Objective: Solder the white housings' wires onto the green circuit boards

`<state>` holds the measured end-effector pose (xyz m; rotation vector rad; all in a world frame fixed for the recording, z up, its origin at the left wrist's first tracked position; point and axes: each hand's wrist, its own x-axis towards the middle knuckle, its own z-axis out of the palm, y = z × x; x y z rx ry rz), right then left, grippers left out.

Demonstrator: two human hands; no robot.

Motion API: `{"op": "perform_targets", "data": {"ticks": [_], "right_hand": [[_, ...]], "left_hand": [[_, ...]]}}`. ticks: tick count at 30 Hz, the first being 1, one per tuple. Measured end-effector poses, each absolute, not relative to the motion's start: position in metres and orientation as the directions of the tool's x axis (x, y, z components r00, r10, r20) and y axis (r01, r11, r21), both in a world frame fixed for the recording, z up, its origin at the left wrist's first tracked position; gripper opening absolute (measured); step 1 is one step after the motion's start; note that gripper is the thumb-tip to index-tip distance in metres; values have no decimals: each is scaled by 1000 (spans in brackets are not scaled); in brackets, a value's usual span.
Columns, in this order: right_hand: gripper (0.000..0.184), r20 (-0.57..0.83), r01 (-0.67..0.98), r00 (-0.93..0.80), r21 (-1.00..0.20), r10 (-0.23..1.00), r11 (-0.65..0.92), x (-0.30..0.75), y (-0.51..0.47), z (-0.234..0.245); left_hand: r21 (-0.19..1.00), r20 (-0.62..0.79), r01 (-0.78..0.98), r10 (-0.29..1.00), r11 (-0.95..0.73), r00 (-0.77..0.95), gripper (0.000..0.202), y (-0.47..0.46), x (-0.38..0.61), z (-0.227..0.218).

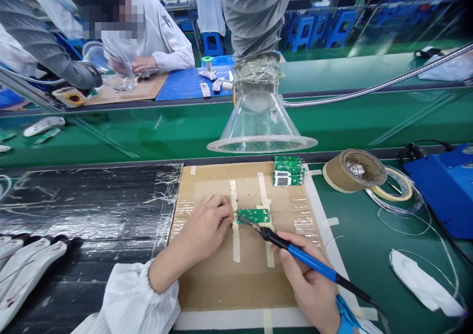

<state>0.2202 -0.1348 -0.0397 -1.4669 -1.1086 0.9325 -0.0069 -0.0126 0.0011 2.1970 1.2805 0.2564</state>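
A green circuit board [253, 216] lies on a brown cardboard sheet [210, 289] with strips of masking tape on it. My left hand [207, 225] is closed at the board's left end, its fingertips pinching thin wires [234, 217] that meet the board there. What lies deeper in those fingers is hidden. My right hand [308, 280] grips a blue and black soldering iron [310, 262]. The iron's tip points up and left and rests at or just over the board's left part, close to the wires; contact cannot be made out.
Several green boards [288, 170] are stacked at the sheet's top right. A clear fume hood [262, 122] hangs above. Right stand a tape roll [351, 169], coiled wire [402, 201] and a blue box [443, 191]. White casings [33, 275] lie left. A co-worker [155, 33] sits opposite.
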Motion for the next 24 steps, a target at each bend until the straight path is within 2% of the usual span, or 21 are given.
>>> {"op": "perform_targets", "data": {"ticks": [9, 14, 24], "right_hand": [[19, 60, 200, 243, -980, 968, 11, 222, -134, -43], [21, -7, 161, 307, -985, 952, -59, 218, -136, -36], [21, -28, 144, 317, -987, 948, -77, 217, -137, -36]], "left_hand": [[570, -132, 734, 840, -370, 526, 24, -12, -6, 0], [571, -125, 730, 839, -375, 529, 24, -13, -7, -2], [607, -162, 726, 844, -323, 511, 24, -12, -7, 1]]}}
